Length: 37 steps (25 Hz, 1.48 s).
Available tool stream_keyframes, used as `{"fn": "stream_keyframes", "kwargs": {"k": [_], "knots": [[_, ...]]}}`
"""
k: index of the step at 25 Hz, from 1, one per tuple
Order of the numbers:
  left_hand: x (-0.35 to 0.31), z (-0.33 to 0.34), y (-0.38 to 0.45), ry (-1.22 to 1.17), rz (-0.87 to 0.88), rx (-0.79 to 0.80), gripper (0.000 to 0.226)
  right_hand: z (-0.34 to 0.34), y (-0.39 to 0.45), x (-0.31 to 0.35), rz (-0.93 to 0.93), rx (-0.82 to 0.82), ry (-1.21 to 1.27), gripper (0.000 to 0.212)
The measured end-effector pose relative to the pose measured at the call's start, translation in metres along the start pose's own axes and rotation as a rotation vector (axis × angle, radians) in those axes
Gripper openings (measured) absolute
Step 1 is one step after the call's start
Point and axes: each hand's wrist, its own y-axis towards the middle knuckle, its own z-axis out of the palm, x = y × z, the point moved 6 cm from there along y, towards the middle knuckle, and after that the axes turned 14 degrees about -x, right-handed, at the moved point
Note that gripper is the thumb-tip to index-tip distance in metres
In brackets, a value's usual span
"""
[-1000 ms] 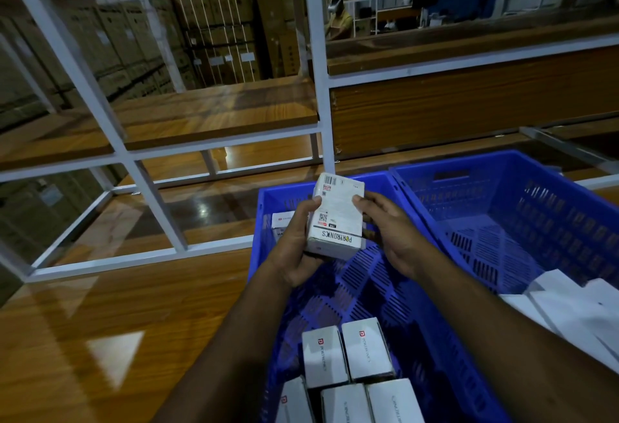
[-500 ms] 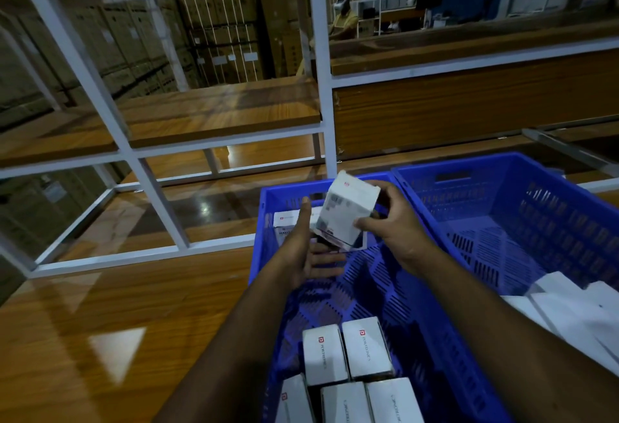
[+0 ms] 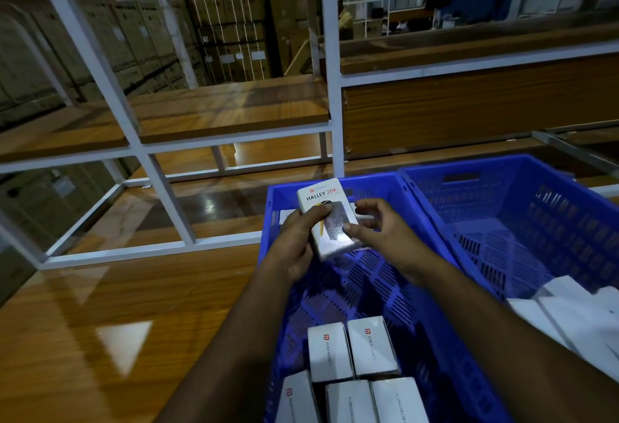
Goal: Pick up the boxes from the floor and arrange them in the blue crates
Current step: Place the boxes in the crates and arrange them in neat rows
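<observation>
I hold a white box [image 3: 326, 208] printed "HALLEY 20K" over the far end of a blue crate [image 3: 415, 221]. My left hand [image 3: 296, 241] grips its left edge with the thumb across the front. My right hand [image 3: 385, 231] pinches its right side. Several white boxes [image 3: 351, 355] stand in rows at the near end of this crate. Another white box [image 3: 284, 216] lies against the crate's far wall, mostly hidden behind my left hand. A second blue crate [image 3: 536, 208] sits to the right with white boxes [image 3: 569, 315] in its near corner.
Both crates rest on a glossy wooden surface [image 3: 100, 339]. A white metal rack frame [image 3: 160, 188] with wooden shelves rises behind and to the left. Stacked cartons [image 3: 134, 47] and a seated person [image 3: 345, 20] are far behind it.
The box has been turned over in my hands from its barcode back to its printed front. My left hand has come back onto the box.
</observation>
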Motion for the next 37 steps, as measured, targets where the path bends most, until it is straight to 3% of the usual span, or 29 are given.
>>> {"fn": "stream_keyframes", "kwargs": {"k": [6, 15, 17, 19, 23, 26, 29, 37], "knots": [[-0.006, 0.004, -0.004, 0.107, 0.131, 0.041, 0.037, 0.007, 0.003, -0.022, 0.117, 0.100, -0.044, 0.069], [-0.007, -0.002, -0.002, 0.309, 0.212, 0.003, 0.032, 0.018, -0.003, -0.027, 0.247, 0.086, -0.006, 0.053], [-0.011, -0.012, 0.004, 0.365, 0.245, -0.125, 0.047, 0.022, 0.000, -0.031, 0.270, 0.062, -0.059, 0.049], [-0.025, -0.034, 0.011, 0.536, 0.363, -0.418, 0.053, 0.022, 0.009, -0.044, 0.296, -0.013, -0.167, 0.048], [-0.052, -0.057, -0.003, 0.759, 0.642, -0.796, 0.014, 0.034, 0.030, -0.068, 0.327, -0.032, -0.343, 0.050], [-0.054, -0.073, -0.005, 0.770, 0.546, -0.918, 0.018, 0.048, 0.044, -0.081, 0.303, -0.046, -0.406, 0.047], [-0.047, -0.082, 0.005, 0.728, 0.413, -0.891, 0.018, 0.062, 0.055, -0.102, 0.273, -0.058, -0.506, 0.046], [-0.049, -0.077, 0.008, 0.746, 0.408, -0.857, 0.016, 0.098, 0.069, -0.126, 0.187, 0.046, -0.627, 0.032]]}}
